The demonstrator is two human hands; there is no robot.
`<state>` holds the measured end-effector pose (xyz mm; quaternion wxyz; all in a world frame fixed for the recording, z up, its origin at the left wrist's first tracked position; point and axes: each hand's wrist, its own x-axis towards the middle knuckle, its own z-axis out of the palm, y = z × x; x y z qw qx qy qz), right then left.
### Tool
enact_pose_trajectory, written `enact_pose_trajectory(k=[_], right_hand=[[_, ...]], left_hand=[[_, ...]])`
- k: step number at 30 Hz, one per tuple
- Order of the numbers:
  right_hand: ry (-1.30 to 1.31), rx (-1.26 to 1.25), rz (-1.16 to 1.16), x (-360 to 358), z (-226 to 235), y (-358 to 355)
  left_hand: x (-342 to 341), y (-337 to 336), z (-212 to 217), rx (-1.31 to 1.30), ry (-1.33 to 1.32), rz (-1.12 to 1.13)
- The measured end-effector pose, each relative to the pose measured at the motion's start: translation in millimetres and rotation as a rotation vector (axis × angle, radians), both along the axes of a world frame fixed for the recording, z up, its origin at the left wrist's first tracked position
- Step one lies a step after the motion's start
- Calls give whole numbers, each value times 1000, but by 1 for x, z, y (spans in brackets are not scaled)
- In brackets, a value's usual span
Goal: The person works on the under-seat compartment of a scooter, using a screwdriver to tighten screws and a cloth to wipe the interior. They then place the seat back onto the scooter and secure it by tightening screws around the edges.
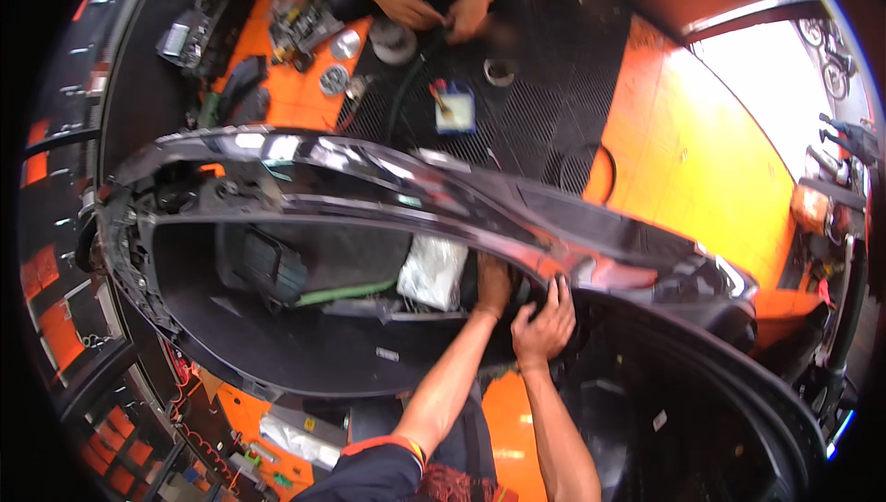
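A black scooter body lies across the view, its long under-seat storage bin [332, 364] uncovered. My left hand [494, 285] reaches down into the right end of this bin. Its fingers are lost in shadow under the rim, so what they touch is hidden. A silvery-white plastic packet [432, 271] rests just left of that hand. Further left in the bin sit a dark pouch-like item [274, 267] and a green strip [346, 293]. My right hand [544, 327] lies with outstretched fingers on the rim beside the raised seat's underside [683, 400].
Another person's hands [434, 13] work beyond the scooter over a dark mat [554, 87]. A small white-and-blue tray [454, 110], a roll of tape [499, 72] and metal parts [305, 27] lie there. A silvery box [300, 437] stands below the scooter at left.
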<state>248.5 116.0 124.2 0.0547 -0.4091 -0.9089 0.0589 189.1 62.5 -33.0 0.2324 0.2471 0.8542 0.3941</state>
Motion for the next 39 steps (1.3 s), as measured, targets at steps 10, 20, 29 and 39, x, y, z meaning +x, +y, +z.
enact_pose_trajectory(k=[10, 20, 29, 39], right_hand=[[22, 6, 18, 5, -10, 3], [74, 21, -13, 9, -15, 2], [480, 54, -22, -3, 13, -25], [308, -84, -867, -76, -130, -45]], left_hand=[[-11, -4, 13, 16, 62, -58], [-52, -8, 75, -116, -16, -480], [-176, -163, 323, -231, -155, -425], [-244, -394, 356, -591, 414, -331]])
